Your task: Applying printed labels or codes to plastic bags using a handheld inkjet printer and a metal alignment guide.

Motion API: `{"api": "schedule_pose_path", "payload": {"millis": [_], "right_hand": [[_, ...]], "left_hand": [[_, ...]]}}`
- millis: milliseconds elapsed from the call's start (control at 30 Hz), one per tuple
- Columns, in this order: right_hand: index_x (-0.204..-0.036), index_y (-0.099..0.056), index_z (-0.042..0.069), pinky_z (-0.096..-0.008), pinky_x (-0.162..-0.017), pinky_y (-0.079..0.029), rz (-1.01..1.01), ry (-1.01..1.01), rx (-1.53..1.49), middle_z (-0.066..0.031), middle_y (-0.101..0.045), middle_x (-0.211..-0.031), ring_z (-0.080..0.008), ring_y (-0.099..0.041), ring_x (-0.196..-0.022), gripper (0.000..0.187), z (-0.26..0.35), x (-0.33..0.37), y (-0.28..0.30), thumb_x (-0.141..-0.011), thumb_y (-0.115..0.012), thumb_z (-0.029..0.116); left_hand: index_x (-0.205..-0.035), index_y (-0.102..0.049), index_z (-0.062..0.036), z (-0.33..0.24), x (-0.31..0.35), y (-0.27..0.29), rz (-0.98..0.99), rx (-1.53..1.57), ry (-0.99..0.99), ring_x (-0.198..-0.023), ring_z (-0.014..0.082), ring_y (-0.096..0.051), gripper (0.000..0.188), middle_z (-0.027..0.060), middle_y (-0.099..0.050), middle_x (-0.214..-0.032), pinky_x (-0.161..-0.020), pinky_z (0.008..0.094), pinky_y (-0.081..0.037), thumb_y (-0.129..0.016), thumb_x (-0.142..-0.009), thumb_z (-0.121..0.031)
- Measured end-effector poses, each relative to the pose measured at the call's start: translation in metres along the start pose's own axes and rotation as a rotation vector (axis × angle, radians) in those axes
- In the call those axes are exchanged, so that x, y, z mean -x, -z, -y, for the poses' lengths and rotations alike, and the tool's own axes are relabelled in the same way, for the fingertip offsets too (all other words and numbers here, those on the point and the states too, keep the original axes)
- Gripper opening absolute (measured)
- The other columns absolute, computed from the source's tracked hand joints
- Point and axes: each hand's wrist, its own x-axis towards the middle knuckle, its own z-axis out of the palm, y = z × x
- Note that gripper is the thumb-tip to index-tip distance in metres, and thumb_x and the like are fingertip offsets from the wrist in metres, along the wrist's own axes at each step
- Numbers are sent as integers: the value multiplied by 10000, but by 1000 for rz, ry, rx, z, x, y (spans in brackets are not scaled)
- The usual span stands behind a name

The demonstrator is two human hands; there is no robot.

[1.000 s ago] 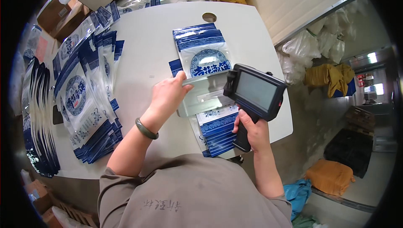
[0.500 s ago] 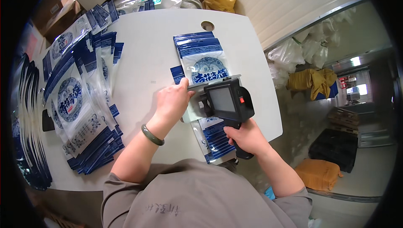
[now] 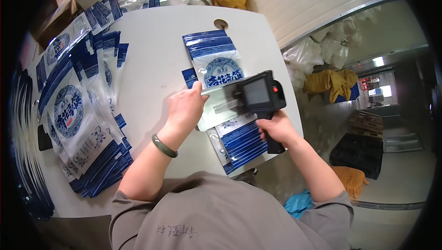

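Observation:
My right hand [image 3: 279, 128] is wrapped round the handle of a black handheld printer [image 3: 258, 94] with a small grey screen and a red button. The printer sits at the right end of a pale, flat guide plate [image 3: 211, 117] with a slot in it. My left hand [image 3: 183, 106] grips the plate's left edge between thumb and fingers; a green bangle is on that wrist. Beneath the plate lies a stack of blue-and-white plastic bags [image 3: 213, 56], fanned out so that several blue ends [image 3: 241, 145] show towards me.
Loose heaps of the same bags [image 3: 69, 112] cover the left of the white table [image 3: 154, 66], with a dense row of bags [image 3: 27, 153] at the far left. A round hole [image 3: 221, 23] pierces the far edge. Right of the table are clear sacks [image 3: 306, 52] and a black crate [image 3: 357, 155].
My right hand has moved the printer rightwards along the plate, uncovering more of the plate and its slot. The left hand keeps its hold on the plate. The whole view has shifted slightly.

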Motion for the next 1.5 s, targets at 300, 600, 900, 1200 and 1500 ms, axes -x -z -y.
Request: {"api": "schedule_pose_path", "payload": {"millis": [300,600,900,1200,1500], "right_hand": [[-1127,-537,13,-290,-670,-506,-358,455,-853,-68,-560,-794,-136,-565,-713,301,-73,20,16,-865,-614,142],[-1233,-500,33,-323,-767,-482,-107,403,-1312,-53,-576,-931,-169,-564,-812,672,-108,20,-14,-801,-691,512],[-1262,-501,31,-350,-810,-528,-117,418,-1469,-79,-570,-1139,-197,-614,-907,632,-124,11,-12,-766,-787,298],[-1221,-481,-4,-347,-832,-475,30,327,-1437,-91,-596,-883,-209,-583,-833,457,-147,-2,-5,-796,-646,29],[-1236,-464,8,-348,-814,-471,76,351,-1426,-95,-596,-844,-219,-579,-817,485,-148,-4,-4,-791,-646,70]], "left_hand": [[-910,-578,-49,7,-1,4,-38,153,93,-766,311,-646,185,142,-659,-775,-657,410,-489,-599,-892,-231],[-903,-581,-15,-40,44,18,111,477,6,-542,144,-536,119,86,-599,-641,-546,290,-432,-607,-885,-129],[-900,-558,4,-42,77,6,164,432,133,-614,132,-584,96,91,-625,-688,-598,277,-456,-597,-890,-83],[-901,-616,-63,-34,4,9,3,14,304,-698,301,-659,469,140,-660,-727,-615,387,-493,-676,-799,-516],[-816,-603,-61,-20,-38,-12,-184,-133,374,-678,259,-643,410,92,-665,-738,-613,388,-481,-687,-813,-463]]}}
